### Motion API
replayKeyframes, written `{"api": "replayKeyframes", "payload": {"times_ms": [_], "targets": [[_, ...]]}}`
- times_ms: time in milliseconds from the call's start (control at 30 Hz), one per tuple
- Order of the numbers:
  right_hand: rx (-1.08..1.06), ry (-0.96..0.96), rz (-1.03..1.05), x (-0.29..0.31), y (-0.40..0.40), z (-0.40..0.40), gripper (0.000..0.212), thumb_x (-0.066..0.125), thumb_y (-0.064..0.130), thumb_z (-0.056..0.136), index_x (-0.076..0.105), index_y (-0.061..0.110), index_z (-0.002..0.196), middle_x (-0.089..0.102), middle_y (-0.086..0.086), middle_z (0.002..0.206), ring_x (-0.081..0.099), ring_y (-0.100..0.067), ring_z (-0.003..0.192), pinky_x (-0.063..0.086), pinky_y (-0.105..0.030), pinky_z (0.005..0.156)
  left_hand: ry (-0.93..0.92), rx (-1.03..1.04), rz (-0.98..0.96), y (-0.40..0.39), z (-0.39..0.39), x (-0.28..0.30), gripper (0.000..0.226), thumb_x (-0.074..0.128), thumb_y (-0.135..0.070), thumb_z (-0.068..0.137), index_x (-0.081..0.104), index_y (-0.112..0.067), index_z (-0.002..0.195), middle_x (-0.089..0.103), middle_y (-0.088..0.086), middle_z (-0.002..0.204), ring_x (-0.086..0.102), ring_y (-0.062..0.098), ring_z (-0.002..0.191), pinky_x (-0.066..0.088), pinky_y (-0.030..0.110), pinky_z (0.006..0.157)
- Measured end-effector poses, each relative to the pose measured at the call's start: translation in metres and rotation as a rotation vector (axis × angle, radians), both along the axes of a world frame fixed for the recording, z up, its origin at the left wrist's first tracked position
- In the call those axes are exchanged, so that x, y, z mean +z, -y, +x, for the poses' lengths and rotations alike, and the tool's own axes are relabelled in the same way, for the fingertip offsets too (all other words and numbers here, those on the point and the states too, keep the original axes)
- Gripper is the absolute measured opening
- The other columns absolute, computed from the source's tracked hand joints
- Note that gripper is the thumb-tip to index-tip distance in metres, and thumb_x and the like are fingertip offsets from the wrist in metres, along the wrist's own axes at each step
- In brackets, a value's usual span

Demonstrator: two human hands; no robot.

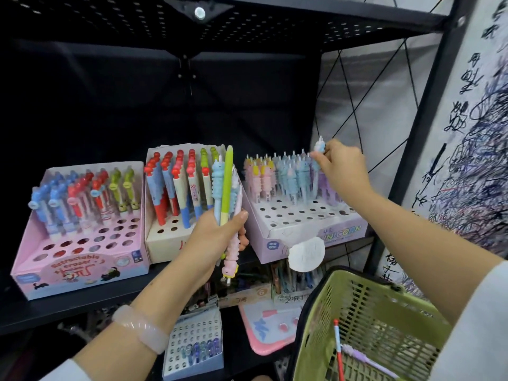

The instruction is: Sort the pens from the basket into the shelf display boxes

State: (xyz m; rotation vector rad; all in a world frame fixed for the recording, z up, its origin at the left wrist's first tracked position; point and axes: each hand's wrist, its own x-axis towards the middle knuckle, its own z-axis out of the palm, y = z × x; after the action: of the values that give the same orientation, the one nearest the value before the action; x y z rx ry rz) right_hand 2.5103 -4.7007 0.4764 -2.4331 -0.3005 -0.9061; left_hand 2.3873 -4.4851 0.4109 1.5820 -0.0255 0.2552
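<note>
My left hand [217,232] grips a bunch of pens [226,188] upright in front of the shelf; a pink pen hangs below the fist. My right hand [341,166] pinches a purple unicorn pen [319,146] by its top, over the back right of the unicorn display box [308,229], where pink, blue and purple pens stand in holes. To the left stand a cream box [165,240] of red and blue pens and a pink eraser-pen box [82,268]. The green basket [365,306] hangs at my right forearm and holds a red pen [338,350] and a purple pen [368,361].
The black shelf board [68,306] carries the three boxes; a black perforated shelf is overhead. Below sit a small box of pens [195,347], a pink tray [269,328] and more stock. A black frame post [406,160] and a scribbled paper wall stand at the right.
</note>
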Motion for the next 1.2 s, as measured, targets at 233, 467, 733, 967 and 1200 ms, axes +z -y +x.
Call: {"api": "replayKeyframes", "payload": {"times_ms": [233, 467, 733, 967, 1200], "targets": [[-0.01, -0.115, -0.061, 0.0, 0.006, 0.006, 0.031, 0.052, 0.033, 0.094, 0.047, 0.005, 0.081, 0.052, -0.016, 0.073, 0.05, -0.029, 0.071, 0.046, -0.039, 0.066, -0.006, -0.012, -0.048, 0.006, 0.005, -0.001, 0.013, 0.058, -0.016, 0.09, 0.055, -0.01, 0.079, 0.056, -0.003, 0.051, 0.055, 0.011, 0.045, 0.045, 0.021, 0.045], [-0.171, -0.058, -0.224, -0.009, -0.011, 0.01, 0.04, 0.048, 0.027, 0.097, 0.037, 0.003, 0.126, 0.06, -0.023, 0.099, 0.058, -0.04, 0.09, 0.032, -0.034, 0.057, -0.015, -0.02, -0.075, 0.009, 0.002, 0.0, 0.009, 0.058, -0.017, 0.09, 0.057, -0.009, 0.085, 0.057, -0.002, 0.053, 0.055, 0.011, 0.046, 0.046, 0.02, 0.046], [-0.223, -0.011, -0.494, -0.034, -0.004, 0.01, 0.041, 0.044, 0.032, 0.095, 0.048, 0.009, 0.129, 0.043, -0.015, 0.134, 0.037, -0.031, 0.124, 0.026, -0.041, 0.1, 0.002, -0.024, -0.078, 0.003, -0.004, 0.003, 0.011, 0.058, -0.016, 0.09, 0.056, -0.008, 0.083, 0.057, -0.005, 0.051, 0.054, 0.011, 0.045, 0.048, 0.021, 0.048], [-0.117, 0.077, -0.466, -0.033, -0.004, 0.005, 0.049, 0.047, 0.015, 0.09, 0.039, 0.014, 0.138, 0.034, -0.01, 0.145, 0.026, -0.023, 0.137, 0.01, -0.046, 0.112, 0.003, -0.037, -0.1, 0.005, -0.003, 0.0, 0.011, 0.058, -0.017, 0.09, 0.056, -0.008, 0.084, 0.058, -0.005, 0.051, 0.055, 0.01, 0.046, 0.047, 0.02, 0.047], [-0.027, -0.023, -0.531, -0.038, -0.008, -0.001, 0.052, 0.046, 0.006, 0.086, 0.042, 0.019, 0.136, 0.046, 0.001, 0.139, 0.029, -0.015, 0.136, -0.002, -0.05, 0.113, 0.012, -0.048, -0.106, 0.006, -0.002, 0.002, 0.008, 0.059, -0.018, 0.09, 0.058, -0.011, 0.09, 0.059, -0.006, 0.053, 0.058, 0.01, 0.048, 0.048, 0.021, 0.048]]}}
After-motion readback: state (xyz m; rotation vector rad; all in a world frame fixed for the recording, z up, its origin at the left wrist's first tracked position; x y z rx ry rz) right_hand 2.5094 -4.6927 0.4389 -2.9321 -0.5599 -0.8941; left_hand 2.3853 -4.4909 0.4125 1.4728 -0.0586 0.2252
